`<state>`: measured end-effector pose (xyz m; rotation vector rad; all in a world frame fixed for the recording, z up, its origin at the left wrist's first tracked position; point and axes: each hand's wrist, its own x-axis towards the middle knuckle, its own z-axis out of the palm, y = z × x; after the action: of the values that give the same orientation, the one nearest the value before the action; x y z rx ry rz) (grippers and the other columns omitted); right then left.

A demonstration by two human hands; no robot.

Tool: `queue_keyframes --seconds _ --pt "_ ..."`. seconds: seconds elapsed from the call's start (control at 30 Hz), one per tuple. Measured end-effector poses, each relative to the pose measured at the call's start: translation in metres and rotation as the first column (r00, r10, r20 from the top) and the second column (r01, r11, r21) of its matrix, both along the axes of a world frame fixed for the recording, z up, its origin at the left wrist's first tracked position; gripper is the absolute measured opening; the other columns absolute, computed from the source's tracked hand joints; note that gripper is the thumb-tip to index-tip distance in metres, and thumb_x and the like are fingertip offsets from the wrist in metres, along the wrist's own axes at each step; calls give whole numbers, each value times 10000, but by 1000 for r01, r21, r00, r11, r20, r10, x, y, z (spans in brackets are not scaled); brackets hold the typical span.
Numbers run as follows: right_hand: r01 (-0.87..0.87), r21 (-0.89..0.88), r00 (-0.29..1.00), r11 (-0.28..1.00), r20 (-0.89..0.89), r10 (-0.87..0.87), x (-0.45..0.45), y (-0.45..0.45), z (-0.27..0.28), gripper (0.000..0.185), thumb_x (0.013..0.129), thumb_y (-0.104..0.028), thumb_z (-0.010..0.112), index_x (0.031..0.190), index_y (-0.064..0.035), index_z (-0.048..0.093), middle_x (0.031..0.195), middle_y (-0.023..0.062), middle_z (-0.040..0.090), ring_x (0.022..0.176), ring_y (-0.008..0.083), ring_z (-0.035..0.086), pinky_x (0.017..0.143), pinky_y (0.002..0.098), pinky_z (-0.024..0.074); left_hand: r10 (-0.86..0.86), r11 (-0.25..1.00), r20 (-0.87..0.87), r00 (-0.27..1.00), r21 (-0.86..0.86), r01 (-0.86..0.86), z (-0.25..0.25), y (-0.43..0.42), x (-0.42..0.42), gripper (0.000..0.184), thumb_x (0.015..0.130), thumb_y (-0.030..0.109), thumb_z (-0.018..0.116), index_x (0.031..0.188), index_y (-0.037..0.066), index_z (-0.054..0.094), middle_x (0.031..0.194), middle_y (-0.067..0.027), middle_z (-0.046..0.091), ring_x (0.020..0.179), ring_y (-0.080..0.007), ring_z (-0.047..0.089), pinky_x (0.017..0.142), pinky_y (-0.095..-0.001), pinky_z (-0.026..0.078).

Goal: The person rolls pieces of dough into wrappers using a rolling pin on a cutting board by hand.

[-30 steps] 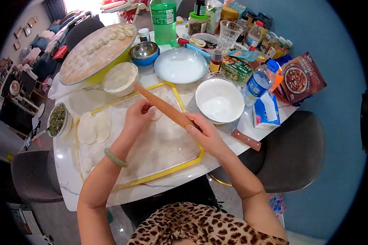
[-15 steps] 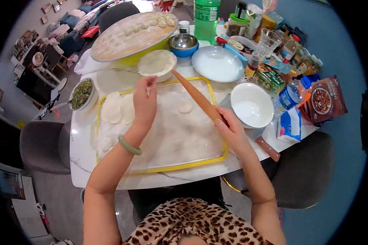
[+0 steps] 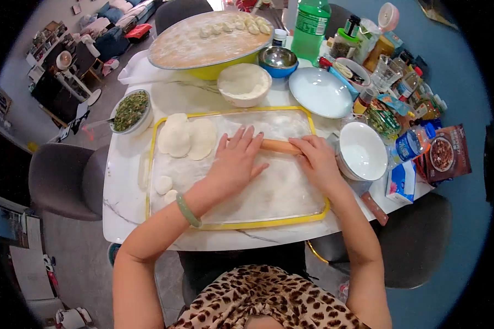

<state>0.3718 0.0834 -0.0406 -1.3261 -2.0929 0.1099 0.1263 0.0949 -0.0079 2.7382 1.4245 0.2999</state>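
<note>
A wooden rolling pin lies level across the floured board with the yellow rim. My left hand rests flat over the pin's left end, fingers spread. Around the right end, my right hand has its fingers curled. Any dough under the pin is hidden. Flat dough rounds overlap at the board's upper left, and two small dough pieces sit below them.
Behind the board stand a flour bowl, a metal bowl, a pale plate and a round tray of dumplings. Green filling is at left. A white bowl, a knife handle and bottles stand at right.
The rolling pin has come down from a tilted, raised position onto the board. My left hand has moved from near the flour bowl onto the pin. The view has shifted.
</note>
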Motion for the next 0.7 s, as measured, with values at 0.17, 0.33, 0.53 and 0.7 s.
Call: queue_keyframes --seconds 0.17,0.33,0.53,0.7 --pt "-37 16 998 999 45 36 -1 9 11 414 794 -53 645 1201 -128 631 1101 96 596 1059 303 538 924 410 415 31 1000 10 999 -6 -31 4 -8 -1 689 928 397 573 1467 52 319 1522 -177 318 1425 -339 274 1134 -569 210" --pt "-52 -25 998 998 37 53 2 17 5 409 821 -89 644 1224 -154 621 1152 90 588 1128 306 511 968 440 385 31 999 -37 999 -9 -31 9 -10 -7 707 918 398 582 1473 55 311 1521 -174 318 1418 -341 283 1124 -585 215" --pt "39 -69 984 997 176 -26 2 10 6 430 900 -176 594 1328 -199 560 1409 101 480 1345 351 380 1087 546 280 5 1000 -35 999 -25 -6 1 -20 -10 722 918 402 579 1473 36 298 1523 -185 307 1411 -352 292 1120 -585 221" --pt "50 -23 982 998 185 -45 1 37 -3 407 944 -248 546 1348 -212 544 1499 107 396 1378 378 339 1091 594 254 52 999 1 999 -8 -52 -1 9 -1 755 919 397 576 1487 22 251 1538 -206 266 1418 -360 278 1125 -581 214"
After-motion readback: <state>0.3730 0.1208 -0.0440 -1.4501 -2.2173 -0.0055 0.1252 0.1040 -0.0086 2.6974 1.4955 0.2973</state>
